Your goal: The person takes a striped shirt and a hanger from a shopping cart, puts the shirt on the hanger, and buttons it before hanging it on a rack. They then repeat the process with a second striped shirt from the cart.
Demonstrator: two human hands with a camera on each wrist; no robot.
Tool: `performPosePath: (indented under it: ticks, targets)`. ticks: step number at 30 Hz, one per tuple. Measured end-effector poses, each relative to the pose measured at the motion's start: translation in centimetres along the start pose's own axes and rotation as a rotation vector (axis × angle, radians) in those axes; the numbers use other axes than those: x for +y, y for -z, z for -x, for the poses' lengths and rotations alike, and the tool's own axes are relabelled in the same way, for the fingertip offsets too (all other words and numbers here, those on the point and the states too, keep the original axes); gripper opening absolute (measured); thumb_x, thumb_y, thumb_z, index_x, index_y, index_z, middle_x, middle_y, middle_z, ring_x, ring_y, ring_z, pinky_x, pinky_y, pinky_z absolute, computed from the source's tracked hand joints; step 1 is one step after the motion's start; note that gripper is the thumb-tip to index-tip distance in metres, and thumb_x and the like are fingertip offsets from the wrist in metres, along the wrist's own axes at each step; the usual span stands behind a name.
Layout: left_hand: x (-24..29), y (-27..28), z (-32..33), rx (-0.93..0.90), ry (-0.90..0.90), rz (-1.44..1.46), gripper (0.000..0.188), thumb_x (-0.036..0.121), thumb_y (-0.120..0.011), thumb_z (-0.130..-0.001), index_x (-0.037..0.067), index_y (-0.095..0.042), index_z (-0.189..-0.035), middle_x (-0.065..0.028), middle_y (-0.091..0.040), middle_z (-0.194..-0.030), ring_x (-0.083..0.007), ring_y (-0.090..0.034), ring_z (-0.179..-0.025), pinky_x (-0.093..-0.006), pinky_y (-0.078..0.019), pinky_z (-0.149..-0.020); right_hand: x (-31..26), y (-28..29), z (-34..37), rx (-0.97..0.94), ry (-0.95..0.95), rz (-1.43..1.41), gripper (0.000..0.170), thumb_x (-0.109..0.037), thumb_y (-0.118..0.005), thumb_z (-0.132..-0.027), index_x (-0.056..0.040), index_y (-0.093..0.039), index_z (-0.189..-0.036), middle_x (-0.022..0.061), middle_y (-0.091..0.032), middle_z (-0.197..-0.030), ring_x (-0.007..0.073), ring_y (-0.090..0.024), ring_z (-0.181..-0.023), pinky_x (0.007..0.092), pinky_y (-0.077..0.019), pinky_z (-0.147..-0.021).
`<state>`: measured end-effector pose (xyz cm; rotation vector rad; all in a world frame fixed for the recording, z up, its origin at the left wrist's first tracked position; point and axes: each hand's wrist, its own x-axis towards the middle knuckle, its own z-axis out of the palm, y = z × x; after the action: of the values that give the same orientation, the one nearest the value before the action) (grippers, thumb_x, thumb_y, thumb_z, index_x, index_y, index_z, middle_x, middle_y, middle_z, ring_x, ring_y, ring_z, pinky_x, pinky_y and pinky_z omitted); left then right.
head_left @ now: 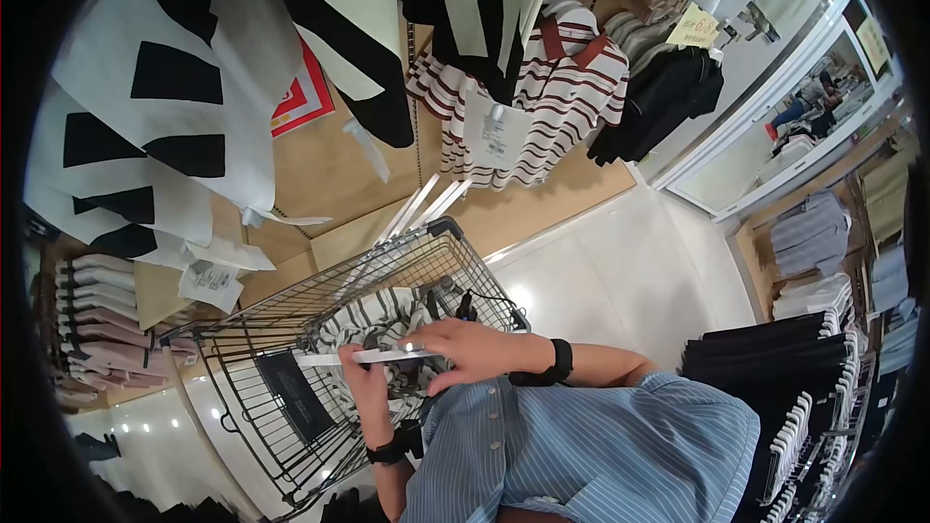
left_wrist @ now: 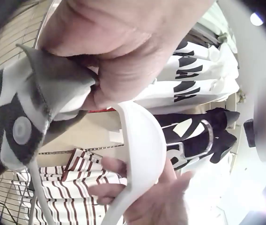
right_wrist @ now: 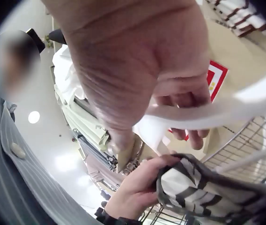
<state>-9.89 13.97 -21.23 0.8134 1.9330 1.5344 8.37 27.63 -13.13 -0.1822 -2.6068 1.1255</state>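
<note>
Over the cart, my left hand (head_left: 364,385) pinches the edge of a black-and-white patterned garment (head_left: 354,322); the left wrist view shows the pinched cloth (left_wrist: 16,112) with a button beside the thumb and fingers. A white hanger (head_left: 387,355) lies across between the hands. My right hand (head_left: 480,351) holds it, the fingers passing behind the hanger (right_wrist: 189,117) in the right wrist view. In that view the left hand (right_wrist: 135,190) grips the cloth just below the hanger. How far the hanger reaches into the garment is partly hidden.
A wire shopping cart (head_left: 232,329) stands under the hands, with more patterned cloth inside. Large printed shirts (head_left: 194,87) hang overhead, close in front. A striped polo shirt (head_left: 572,77) hangs beyond. Racks of dark clothes (head_left: 756,353) stand at the right, pink ones (head_left: 111,329) at the left.
</note>
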Motion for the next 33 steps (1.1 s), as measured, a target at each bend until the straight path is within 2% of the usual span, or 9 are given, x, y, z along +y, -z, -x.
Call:
performPosePath:
  ticks: [4,5,7,10,14,18,23,31,33]
  targets:
    - [3.3,0.4,0.5,-0.119,-0.028,0.014,0.033,-0.015,-0.056,-0.077,0.005,-0.044,-0.100,-0.0028,-0.044,-0.088,-0.0132,-0.044,-0.080,-0.0259,-0.0393,-0.072,-2.0,1.2,-0.9,-0.290,-0.408,-0.117,0.072,-0.041,-0.067,-0.087,-0.0127,-0.037,-0.146,0.0180,-0.066,-0.105,0.0376,-0.066,-0.087,0.0421,-0.0537,-0.072]
    - [3.7,0.4,0.6,-0.162,-0.019,0.036,0.035,-0.015,-0.056,-0.077,0.005,-0.046,-0.104,-0.0032,-0.046,-0.090,-0.0133,-0.045,-0.082,-0.0254,-0.0398,-0.073,-0.8,0.0,-0.3,-0.191,-0.201,-0.071,0.063,-0.036,-0.065,-0.090,-0.0151,-0.041,-0.144,0.0166,-0.068,-0.096,0.0366,-0.067,-0.074,0.0414,-0.0538,-0.065]
    - [4.1,-0.5,0.7,-0.133,-0.117,0.074,0.048,-0.012,-0.060,-0.077,0.004,-0.050,-0.121,-0.0052,-0.054,-0.099,-0.0131,-0.052,-0.089,-0.0248,-0.0434,-0.076,0.2,-0.5,-0.2,-0.018,-0.148,-0.061,0.059,-0.033,-0.064,-0.089,-0.0162,-0.043,-0.142,0.0168,-0.067,-0.095,0.0377,-0.065,-0.073,0.0432,-0.0527,-0.064]
    - [5.4,1.3,1.1,-0.173,0.083,-0.086,0.055,-0.009,-0.063,-0.078,0.003,-0.049,-0.129,-0.0051,-0.058,-0.101,-0.0142,-0.056,-0.090,-0.0259,-0.0459,-0.078,0.4,1.5,0.0,0.133,-0.199,0.042,0.054,-0.020,-0.067,-0.082,-0.0176,-0.054,-0.134,0.0131,-0.068,-0.101,0.0357,-0.066,-0.078,0.0430,-0.0535,-0.067]
    - [-2.0,4.7,-0.2,0.282,-0.146,-0.366,0.035,0.002,-0.064,-0.084,-0.002,-0.058,-0.118,-0.0146,-0.065,-0.096,-0.0290,-0.063,-0.087,-0.0346,-0.0490,-0.080,0.4,4.0,0.9,0.287,-0.324,0.102,0.045,-0.019,-0.071,-0.078,-0.0131,-0.064,-0.121,0.0150,-0.070,-0.094,0.0347,-0.067,-0.075,0.0416,-0.0537,-0.067]
    - [-0.4,8.4,-0.9,0.314,0.154,-0.517,0.021,0.010,-0.062,-0.089,-0.003,-0.063,-0.106,-0.0222,-0.063,-0.101,-0.0386,-0.061,-0.092,-0.0403,-0.0481,-0.079,1.5,5.8,2.4,0.253,-0.312,0.070,0.039,-0.021,-0.074,-0.081,-0.0105,-0.067,-0.117,0.0125,-0.071,-0.098,0.0315,-0.068,-0.079,0.0372,-0.0542,-0.070]
    - [2.2,8.7,-1.5,0.470,-0.175,-0.582,0.020,0.004,-0.059,-0.089,-0.001,-0.063,-0.108,-0.0200,-0.060,-0.095,-0.0402,-0.058,-0.086,-0.0426,-0.0471,-0.075,0.2,8.5,2.9,0.114,-0.170,-0.141,0.031,-0.020,-0.074,-0.082,-0.0071,-0.070,-0.110,0.0130,-0.071,-0.097,0.0318,-0.068,-0.080,0.0360,-0.0538,-0.071]
    - [12.5,1.2,0.5,0.140,-0.373,-0.448,0.039,-0.004,-0.067,-0.072,0.006,-0.067,-0.110,-0.0144,-0.059,-0.102,-0.0354,-0.061,-0.091,-0.0401,-0.0507,-0.075,-0.3,3.7,-0.2,0.110,0.111,-0.284,0.051,-0.012,-0.077,-0.079,-0.0057,-0.060,-0.127,0.0137,-0.069,-0.109,0.0292,-0.069,-0.092,0.0359,-0.0541,-0.080]
    - [14.4,-0.3,1.8,0.015,-0.522,-0.432,0.052,-0.003,-0.067,-0.063,0.009,-0.065,-0.113,-0.0109,-0.057,-0.095,-0.0308,-0.061,-0.085,-0.0399,-0.0507,-0.069,-1.5,2.0,-0.4,0.154,-0.036,-0.301,0.077,-0.010,-0.079,-0.077,-0.0062,-0.039,-0.143,0.0148,-0.070,-0.102,0.0265,-0.070,-0.090,0.0348,-0.0548,-0.077]
